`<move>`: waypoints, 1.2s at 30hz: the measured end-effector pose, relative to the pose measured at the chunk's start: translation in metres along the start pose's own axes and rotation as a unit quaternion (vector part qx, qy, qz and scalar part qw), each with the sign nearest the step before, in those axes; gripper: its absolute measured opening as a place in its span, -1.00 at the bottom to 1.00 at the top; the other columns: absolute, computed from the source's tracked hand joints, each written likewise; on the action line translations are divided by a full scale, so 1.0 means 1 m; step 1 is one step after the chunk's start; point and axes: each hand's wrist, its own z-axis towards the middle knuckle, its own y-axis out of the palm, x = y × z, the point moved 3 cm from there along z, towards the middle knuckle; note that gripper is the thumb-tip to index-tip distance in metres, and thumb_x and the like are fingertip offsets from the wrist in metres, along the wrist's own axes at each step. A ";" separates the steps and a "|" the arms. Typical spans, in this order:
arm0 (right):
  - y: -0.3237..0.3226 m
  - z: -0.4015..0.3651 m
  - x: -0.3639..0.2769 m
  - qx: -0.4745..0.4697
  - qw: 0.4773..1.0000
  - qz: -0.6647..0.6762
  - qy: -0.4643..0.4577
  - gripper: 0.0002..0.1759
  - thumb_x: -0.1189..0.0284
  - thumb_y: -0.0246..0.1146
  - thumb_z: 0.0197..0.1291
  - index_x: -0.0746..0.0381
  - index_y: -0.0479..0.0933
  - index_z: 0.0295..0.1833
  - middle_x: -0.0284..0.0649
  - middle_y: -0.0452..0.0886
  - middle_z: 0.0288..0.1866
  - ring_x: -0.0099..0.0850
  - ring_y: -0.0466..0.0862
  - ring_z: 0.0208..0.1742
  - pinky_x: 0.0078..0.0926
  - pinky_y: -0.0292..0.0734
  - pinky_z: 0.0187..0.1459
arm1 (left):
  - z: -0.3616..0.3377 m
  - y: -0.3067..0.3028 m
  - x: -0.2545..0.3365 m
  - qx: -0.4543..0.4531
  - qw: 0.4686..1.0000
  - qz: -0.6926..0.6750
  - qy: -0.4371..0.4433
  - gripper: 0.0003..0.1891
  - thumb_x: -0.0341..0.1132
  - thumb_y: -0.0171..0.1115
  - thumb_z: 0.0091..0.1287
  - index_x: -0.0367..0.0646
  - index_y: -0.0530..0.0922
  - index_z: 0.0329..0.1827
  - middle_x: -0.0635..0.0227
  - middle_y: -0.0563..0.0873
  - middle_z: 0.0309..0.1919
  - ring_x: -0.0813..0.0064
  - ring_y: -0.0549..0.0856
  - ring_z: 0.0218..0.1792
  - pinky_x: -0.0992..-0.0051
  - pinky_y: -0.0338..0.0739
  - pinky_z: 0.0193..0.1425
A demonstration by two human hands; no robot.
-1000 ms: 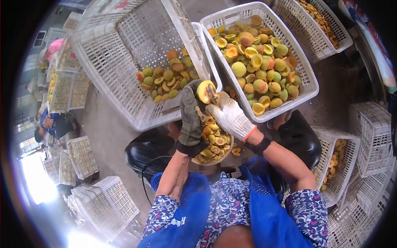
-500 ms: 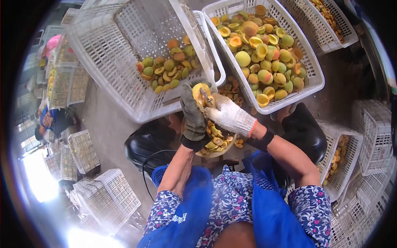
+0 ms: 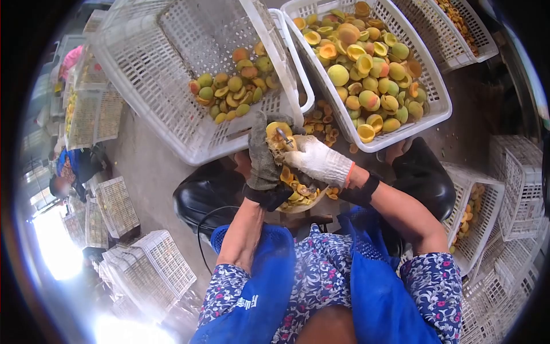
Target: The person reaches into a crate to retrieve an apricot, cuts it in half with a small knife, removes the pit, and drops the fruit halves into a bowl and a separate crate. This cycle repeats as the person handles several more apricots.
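In the centre, my left hand (image 3: 264, 160), in a dark grey glove, is wrapped round a yellow peach half (image 3: 276, 127) with its cut face turned up. My right hand (image 3: 318, 157), in a white knitted glove with an orange cuff, closes on a small metal pitting tool (image 3: 283, 136). The tool's tip lies on the cut face; its handle is hidden in my fingers. Frayed brownish flesh hangs at the peach's lower edge. Below both hands a pale bowl (image 3: 302, 210) holds peach scraps, partly covered by my gloves.
A tilted white crate (image 3: 146, 94) at the upper left holds peach halves. Another white crate (image 3: 444, 117), fuller, stands to its right. Peach scraps (image 3: 321, 123) lie on the floor between them. More crates (image 3: 518, 178) stand along the right, and stacked crates (image 3: 149, 269) at the left.
Both hands stay together at nearly the same spot. The peach half is turned slightly and the tool's angle on its cut face has shifted a little. The view has moved slightly.
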 end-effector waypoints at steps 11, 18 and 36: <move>0.000 0.001 0.011 -0.142 0.990 0.002 -0.008 -0.71 0.18 0.21 0.23 0.20 0.49 -0.29 -0.42 0.49 -0.57 -0.68 0.49 -0.62 -0.69 0.38 -0.64 | -0.011 -0.001 0.024 -0.142 0.984 0.102 -0.029 -0.52 -0.03 -0.06 0.47 -0.30 0.56 -0.37 0.24 0.64 -0.35 0.42 0.60 -0.27 0.43 0.48 -0.04; 0.052 0.002 0.029 0.030 0.963 -0.205 -0.170 -0.58 0.21 0.12 0.13 0.44 0.50 -0.23 0.12 0.59 -0.36 -0.10 0.66 -0.32 -0.21 0.55 -0.18 | -0.028 -0.040 0.014 -0.243 0.768 0.537 0.249 -0.63 -0.14 -0.03 0.45 -0.24 0.57 -0.34 0.25 0.64 -0.38 0.40 0.61 -0.26 0.42 0.48 -0.12; 0.024 -0.006 0.044 -0.091 0.901 -0.424 -0.022 -0.70 0.35 0.01 0.28 0.29 0.58 -0.12 0.04 0.67 -0.34 -0.14 0.71 -0.42 -0.24 0.61 -0.40 | 0.037 -0.009 0.113 -0.003 0.991 -0.129 0.019 -0.42 0.10 -0.04 0.44 -0.29 0.37 0.20 0.14 0.58 0.00 0.30 0.64 -0.09 0.30 0.59 -0.01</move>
